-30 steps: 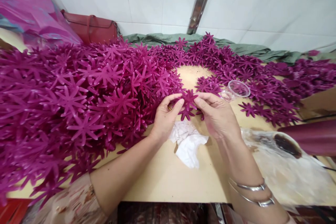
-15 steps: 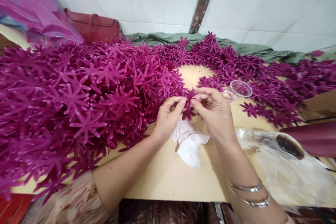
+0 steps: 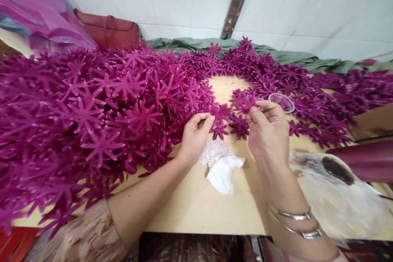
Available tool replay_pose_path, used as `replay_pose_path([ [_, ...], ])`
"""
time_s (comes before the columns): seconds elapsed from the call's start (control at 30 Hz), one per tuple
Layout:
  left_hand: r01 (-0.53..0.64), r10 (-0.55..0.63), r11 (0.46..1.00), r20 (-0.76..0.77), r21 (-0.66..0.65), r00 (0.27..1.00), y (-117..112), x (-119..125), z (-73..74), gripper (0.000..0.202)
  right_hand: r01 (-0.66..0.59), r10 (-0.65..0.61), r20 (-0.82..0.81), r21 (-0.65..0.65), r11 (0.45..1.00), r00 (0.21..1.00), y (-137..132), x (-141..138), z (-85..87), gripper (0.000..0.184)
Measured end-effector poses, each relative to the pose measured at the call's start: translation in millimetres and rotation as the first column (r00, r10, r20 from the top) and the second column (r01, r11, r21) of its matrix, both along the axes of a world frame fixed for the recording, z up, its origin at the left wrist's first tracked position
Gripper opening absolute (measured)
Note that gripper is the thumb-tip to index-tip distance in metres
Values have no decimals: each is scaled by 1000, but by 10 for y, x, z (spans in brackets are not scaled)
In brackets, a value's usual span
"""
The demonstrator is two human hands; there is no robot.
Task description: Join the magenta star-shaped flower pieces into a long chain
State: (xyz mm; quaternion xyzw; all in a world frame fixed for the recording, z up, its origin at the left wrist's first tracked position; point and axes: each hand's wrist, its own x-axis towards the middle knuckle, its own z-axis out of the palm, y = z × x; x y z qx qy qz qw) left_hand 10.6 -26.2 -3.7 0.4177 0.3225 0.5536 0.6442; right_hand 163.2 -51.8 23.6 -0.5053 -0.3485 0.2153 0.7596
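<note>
Our left hand pinches a stack of magenta flower cutouts; our right hand grips one petal piece and risks knocking the clear cup.

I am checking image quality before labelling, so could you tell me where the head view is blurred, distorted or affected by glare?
Head view: even, soft light with little shadow; the left hand, right hand and white cloth are fairly sharp. The clear plastic bag at lower right is smeared. The metal strip on the wall leans, a sign of wide-angle distortion. Mild sheen on the magenta flower pile.
</note>
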Motion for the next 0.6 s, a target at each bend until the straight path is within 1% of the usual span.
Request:
replay_pose_path([
  [0.1, 3, -3, 1000, 13, -8, 1000, 1, 1, -2, 26, 29, -27, 50, -28, 999, 998, 10, 20, -34, 22],
  [0.23, -9, 10, 999, 38, -37, 999, 6, 2, -33, 25, 15, -7, 149, -54, 998, 989, 0, -34, -42, 23],
  [0.43, -24, 30, 998, 95, -64, 995, 22, 17, -66, 24, 37, -23, 244, -54, 998, 969, -30, -78, 0, 17],
  [0.57, -37, 47, 996, 139, -80, 989, 31, 20, -68, 23, 60, -41, 300, -54, 997, 953, -36, -59, -14, 16],
  [0.6, -37, 49, 996, 146, -83, 988, 32, 20, -70, 24, 58, -33, 312, -73, 996, 950, -38, -49, -21, 16],
])
